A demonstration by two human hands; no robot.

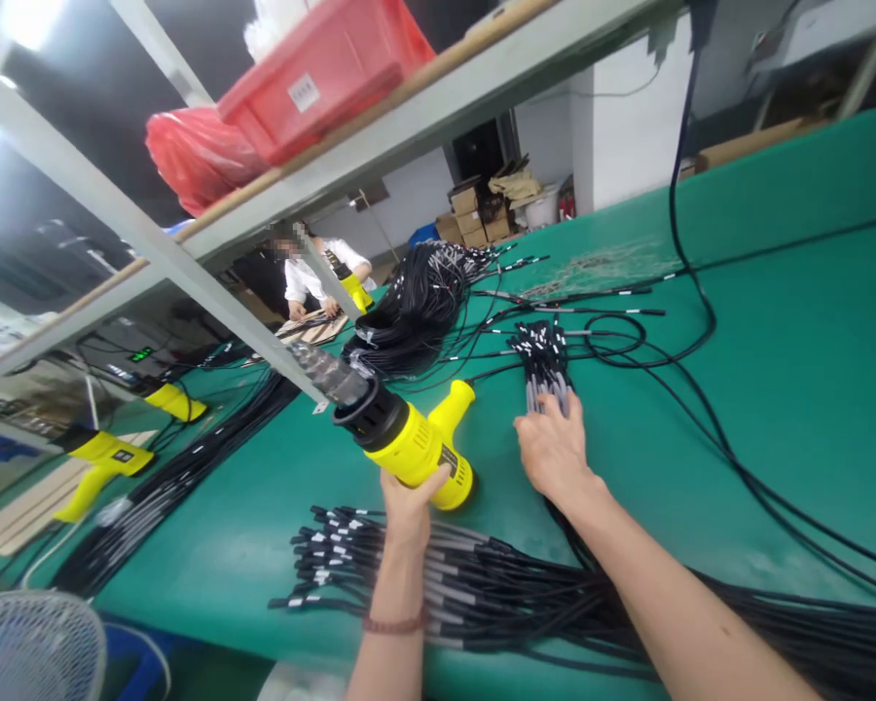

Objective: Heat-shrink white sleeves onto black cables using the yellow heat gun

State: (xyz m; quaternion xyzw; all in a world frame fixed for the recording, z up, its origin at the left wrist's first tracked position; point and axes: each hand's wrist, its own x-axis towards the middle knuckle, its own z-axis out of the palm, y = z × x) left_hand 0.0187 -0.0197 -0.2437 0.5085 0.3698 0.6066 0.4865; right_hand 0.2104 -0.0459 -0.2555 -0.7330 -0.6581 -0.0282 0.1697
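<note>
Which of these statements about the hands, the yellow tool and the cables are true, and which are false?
1. The left hand holds the yellow heat gun. True.
2. The right hand rests on a bundle of black cables. True.
3. The table has a red surface. False: it is green.
4. The red bin stands on the table beside the cables. False: it sits on the shelf above.
5. Another person works at the far end. True.

left hand (407, 506) fingers hidden behind the yellow heat gun (409, 443); co-worker's face blurred.
</note>
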